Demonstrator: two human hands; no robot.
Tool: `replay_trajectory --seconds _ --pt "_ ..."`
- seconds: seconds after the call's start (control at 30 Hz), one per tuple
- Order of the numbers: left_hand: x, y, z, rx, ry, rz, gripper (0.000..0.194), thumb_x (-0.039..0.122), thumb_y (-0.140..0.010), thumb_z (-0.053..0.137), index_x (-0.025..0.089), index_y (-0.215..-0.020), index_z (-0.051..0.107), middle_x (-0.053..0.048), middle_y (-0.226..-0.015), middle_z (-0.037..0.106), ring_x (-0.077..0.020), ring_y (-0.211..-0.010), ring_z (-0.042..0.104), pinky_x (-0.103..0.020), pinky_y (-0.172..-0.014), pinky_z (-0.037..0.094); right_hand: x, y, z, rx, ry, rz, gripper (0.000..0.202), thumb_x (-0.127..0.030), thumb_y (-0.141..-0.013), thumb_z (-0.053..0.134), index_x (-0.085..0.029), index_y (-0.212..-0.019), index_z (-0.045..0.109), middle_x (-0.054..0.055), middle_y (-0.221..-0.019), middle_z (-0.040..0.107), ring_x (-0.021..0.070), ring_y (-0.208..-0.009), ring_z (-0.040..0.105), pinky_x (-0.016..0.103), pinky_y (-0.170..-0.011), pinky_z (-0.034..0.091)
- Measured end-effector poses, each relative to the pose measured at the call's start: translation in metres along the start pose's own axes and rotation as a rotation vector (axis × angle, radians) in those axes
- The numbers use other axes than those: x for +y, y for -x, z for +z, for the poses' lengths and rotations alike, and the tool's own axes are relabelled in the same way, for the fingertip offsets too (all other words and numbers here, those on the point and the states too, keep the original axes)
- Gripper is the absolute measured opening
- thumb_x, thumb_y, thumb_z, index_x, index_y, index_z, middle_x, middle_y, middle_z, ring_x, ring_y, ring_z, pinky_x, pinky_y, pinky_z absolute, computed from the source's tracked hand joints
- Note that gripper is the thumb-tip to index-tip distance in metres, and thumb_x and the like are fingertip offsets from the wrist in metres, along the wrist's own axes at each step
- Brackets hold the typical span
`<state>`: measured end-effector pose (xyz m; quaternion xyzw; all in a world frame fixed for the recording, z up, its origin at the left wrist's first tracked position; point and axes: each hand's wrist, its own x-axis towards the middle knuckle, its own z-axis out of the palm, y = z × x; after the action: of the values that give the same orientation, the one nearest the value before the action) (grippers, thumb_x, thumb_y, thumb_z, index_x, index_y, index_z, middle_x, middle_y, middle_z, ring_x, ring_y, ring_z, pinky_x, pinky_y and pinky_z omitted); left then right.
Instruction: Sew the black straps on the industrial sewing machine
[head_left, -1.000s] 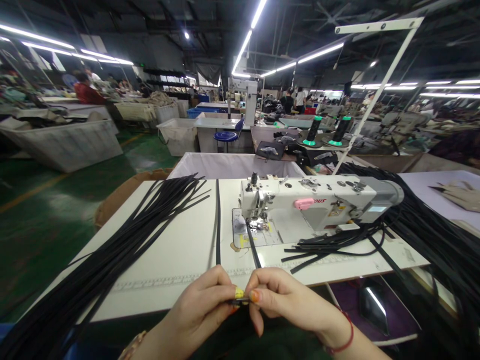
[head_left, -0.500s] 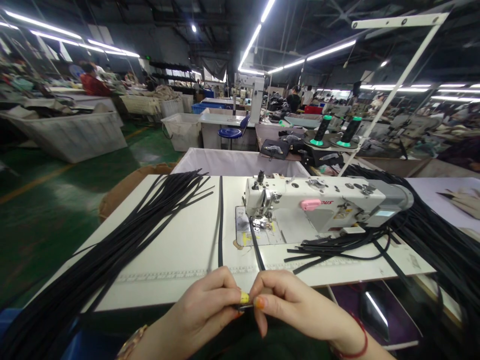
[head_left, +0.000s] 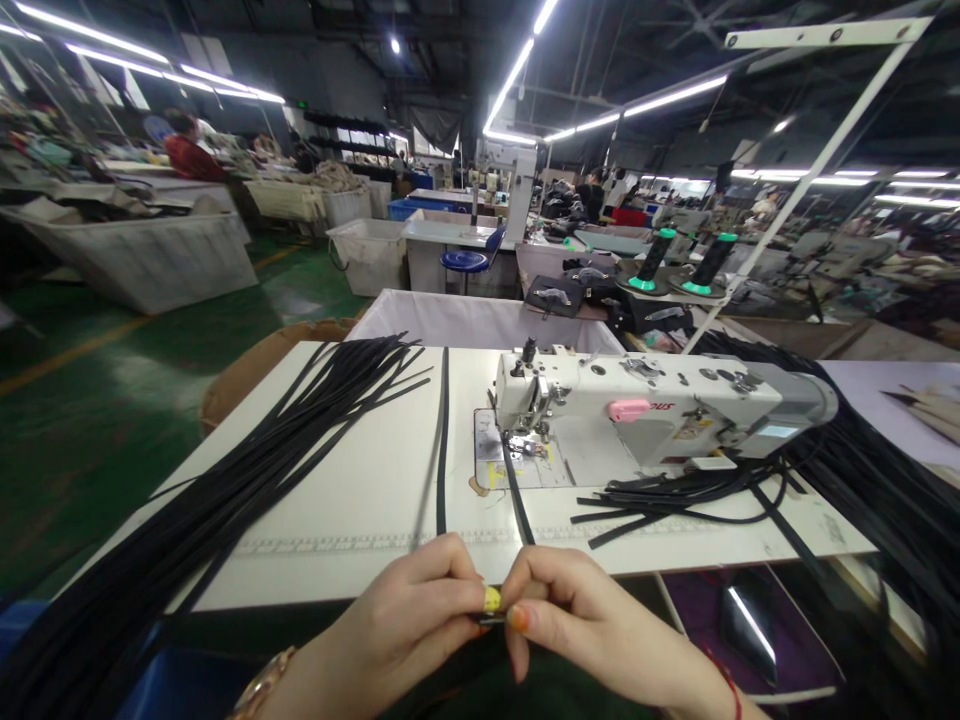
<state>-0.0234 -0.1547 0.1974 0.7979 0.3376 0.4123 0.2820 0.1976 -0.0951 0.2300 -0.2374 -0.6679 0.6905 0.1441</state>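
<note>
Both of my hands meet in front of the table edge, fingertips pinched close together. My left hand (head_left: 424, 615) is closed on a dark end of black strip, with something yellow (head_left: 491, 599) at its index fingertip, perhaps tape. Closed beside it, my right hand (head_left: 574, 615) pinches the same dark piece; the fingers hide most of it. One black strip (head_left: 516, 500) runs from under the presser foot of the white sewing machine (head_left: 637, 400) down to my hands. Another length of black strip (head_left: 442, 440) lies straight on the table, its near end passing behind my left hand.
A thick bundle of black strips (head_left: 300, 440) covers the table's left side. More strips (head_left: 660, 495) lie below the machine arm and hang at the right. A printed ruler (head_left: 322, 542) runs along the front of the white table (head_left: 375, 480). Behind is a pale bin (head_left: 480, 318).
The view has shifted slightly, so the machine sits a little further right. My hands keep nearly the same pinch at the dark piece.
</note>
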Motion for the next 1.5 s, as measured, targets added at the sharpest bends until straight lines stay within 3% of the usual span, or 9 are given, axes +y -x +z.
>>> replay_trajectory --seconds 0.47,0.73,0.8,0.9,1.03,1.2,1.33,1.5 --pt "-0.001 0.004 -0.001 0.005 -0.060 -0.031 0.021 0.007 -0.092 0.052 0.021 -0.100 0.065 -0.003 -0.086 0.053 -0.0117 -0.076 0.057 -0.019 -0.065 0.047 0.013 0.000 0.007 0.069 -0.101 0.013 0.029 -0.042 -0.090 0.063 -0.014 -0.084 0.058 0.000 -0.064 0.061 0.0098 -0.059 0.052 0.023 -0.060 0.036" --pt "-0.004 0.008 0.002 0.110 -0.081 0.025 0.030 0.002 -0.090 0.051 0.022 -0.110 0.061 -0.004 -0.089 0.055 -0.0126 -0.076 0.057 -0.021 -0.065 0.047 0.024 0.008 0.005 0.373 -0.190 -0.194 0.029 -0.050 -0.094 0.054 -0.021 -0.096 0.055 -0.004 -0.064 0.056 0.0098 -0.060 0.048 0.024 -0.062 0.037" --pt "-0.006 0.009 0.007 0.178 -0.081 0.025 0.036 0.003 -0.089 0.053 0.024 -0.118 0.057 -0.005 -0.090 0.058 -0.0138 -0.078 0.058 -0.022 -0.067 0.050 0.032 0.015 0.006 0.431 -0.055 -0.214 0.027 -0.049 -0.094 0.053 -0.023 -0.101 0.056 -0.002 -0.072 0.059 0.0126 -0.067 0.053 0.026 -0.065 0.041" --pt "-0.010 0.013 0.017 0.305 -0.112 -0.018 0.040 0.009 -0.089 0.058 0.026 -0.125 0.054 -0.004 -0.090 0.061 -0.0155 -0.079 0.059 -0.023 -0.069 0.053 0.042 0.024 0.010 0.543 0.338 -0.261 0.018 -0.037 -0.094 0.057 -0.027 -0.108 0.057 0.001 -0.084 0.062 0.0151 -0.074 0.058 0.027 -0.067 0.046" --pt "-0.015 0.016 0.030 0.402 -0.031 -0.080 0.038 0.014 -0.088 0.062 0.025 -0.123 0.055 -0.003 -0.087 0.059 -0.0136 -0.073 0.057 -0.022 -0.064 0.051 0.042 0.023 0.017 0.634 0.735 -0.507 0.025 -0.029 -0.090 0.063 -0.029 -0.113 0.053 0.002 -0.085 0.065 0.0167 -0.071 0.062 0.028 -0.066 0.050" --pt "-0.012 0.008 0.041 0.361 0.179 -0.139 0.019 0.011 -0.092 0.054 0.023 -0.105 0.061 -0.003 -0.088 0.055 -0.0146 -0.080 0.056 -0.024 -0.069 0.049 0.037 0.013 0.019 0.671 0.906 -0.610 0.024 -0.022 -0.091 0.062 -0.026 -0.112 0.050 0.003 -0.079 0.068 0.0182 -0.068 0.063 0.029 -0.062 0.049" --pt "-0.009 0.001 0.049 0.373 0.302 -0.240 0.019 0.014 -0.096 0.050 0.025 -0.105 0.063 -0.003 -0.093 0.053 -0.0132 -0.079 0.054 -0.023 -0.067 0.047 0.042 0.008 0.015 0.669 0.963 -0.620 0.030 -0.016 -0.087 0.065 -0.024 -0.112 0.050 0.004 -0.081 0.070 0.0180 -0.066 0.062 0.029 -0.059 0.048" --pt "-0.004 -0.004 0.053 0.285 0.389 -0.323 0.019 0.020 -0.099 0.046 0.022 -0.102 0.064 -0.003 -0.091 0.051 -0.0121 -0.074 0.051 -0.022 -0.063 0.044 0.046 0.004 0.011 0.650 1.017 -0.617 0.027 -0.015 -0.088 0.064 -0.022 -0.111 0.052 0.006 -0.084 0.072 0.0187 -0.069 0.062 0.030 -0.062 0.047"
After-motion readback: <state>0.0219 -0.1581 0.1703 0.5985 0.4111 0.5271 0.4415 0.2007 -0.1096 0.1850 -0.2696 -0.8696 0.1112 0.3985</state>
